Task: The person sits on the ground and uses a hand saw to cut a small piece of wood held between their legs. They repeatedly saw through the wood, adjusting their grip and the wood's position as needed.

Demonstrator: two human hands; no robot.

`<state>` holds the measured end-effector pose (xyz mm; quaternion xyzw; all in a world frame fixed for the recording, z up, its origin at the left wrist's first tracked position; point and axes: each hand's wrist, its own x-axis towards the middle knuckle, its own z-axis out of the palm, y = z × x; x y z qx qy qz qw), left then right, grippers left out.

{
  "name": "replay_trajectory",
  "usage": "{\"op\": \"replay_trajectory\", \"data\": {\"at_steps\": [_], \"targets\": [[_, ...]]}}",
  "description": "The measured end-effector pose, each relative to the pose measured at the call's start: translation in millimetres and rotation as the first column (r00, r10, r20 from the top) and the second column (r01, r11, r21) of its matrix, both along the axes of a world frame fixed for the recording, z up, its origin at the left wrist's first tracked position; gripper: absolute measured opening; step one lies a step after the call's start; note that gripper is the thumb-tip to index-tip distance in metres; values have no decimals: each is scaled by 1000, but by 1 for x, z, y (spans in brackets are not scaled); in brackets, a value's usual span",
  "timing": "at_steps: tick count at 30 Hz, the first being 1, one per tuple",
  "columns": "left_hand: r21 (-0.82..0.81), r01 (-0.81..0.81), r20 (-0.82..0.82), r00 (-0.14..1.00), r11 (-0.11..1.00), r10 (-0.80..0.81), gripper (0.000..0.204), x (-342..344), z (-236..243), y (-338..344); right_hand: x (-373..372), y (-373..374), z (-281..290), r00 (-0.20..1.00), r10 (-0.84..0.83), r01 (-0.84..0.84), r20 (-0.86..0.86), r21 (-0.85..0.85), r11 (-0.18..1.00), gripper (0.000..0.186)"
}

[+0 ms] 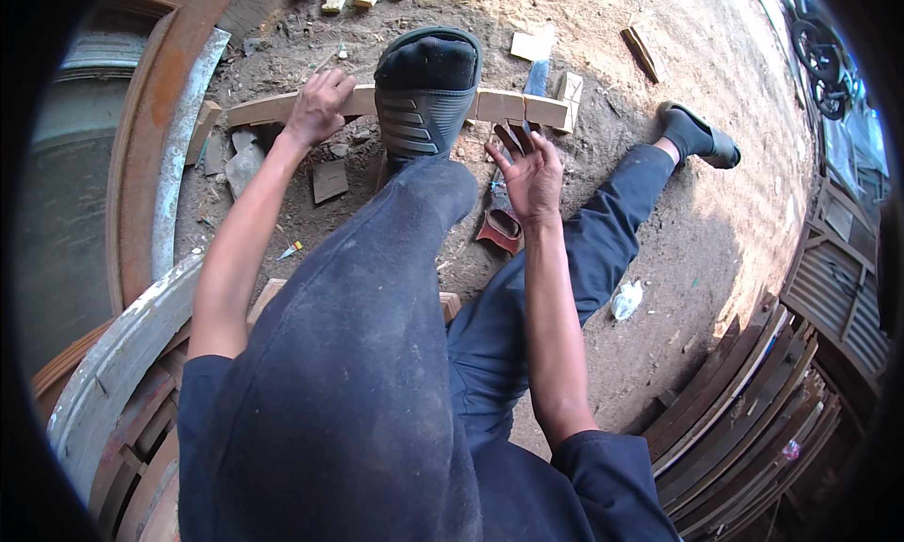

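Note:
A pale wooden plank [499,106] lies crosswise in front of me, raised off the dirt, with my left foot in a dark sandal [427,118] pressing on it. Left of the foot, my left hand [320,107] grips the plank with curled fingers. Just below the plank's right part is my right hand [534,177], its thumb and fingers apart; the shaded fingertips are hard to make out. A dark cut line crosses the plank above them. A handsaw with a red handle [499,231] lies beneath, and a bluish blade [538,77] shows beyond the plank.
A wooden frame with a dark panel [141,146] stands at the left. Curved boards [104,391] are stacked at lower left, long boards [744,420] at lower right. Offcuts [643,54] and sawdust are scattered about. A white plastic bag [626,300] lies near my right leg.

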<state>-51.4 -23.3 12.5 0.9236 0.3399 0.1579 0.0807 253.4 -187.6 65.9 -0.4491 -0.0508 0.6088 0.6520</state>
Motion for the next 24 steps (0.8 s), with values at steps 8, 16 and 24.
{"op": "replay_trajectory", "data": {"at_steps": [8, 16, 24], "targets": [[-6, -7, 14, 1000, 1000, 8, 45, 0, 0, 1, -12, 7, -9, 989, -64, 65, 130, -3, 998, 56], [57, -23, 57, 998, 998, 20, 46, 2, -2, -3, -17, 14, -25, 997, -80, 80, 11, 4, 997, 51], [48, -60, 39, 998, 997, 58, 43, 1, -4, -6, -12, 16, -32, 994, -85, 87, -62, 22, 996, 52]]}}
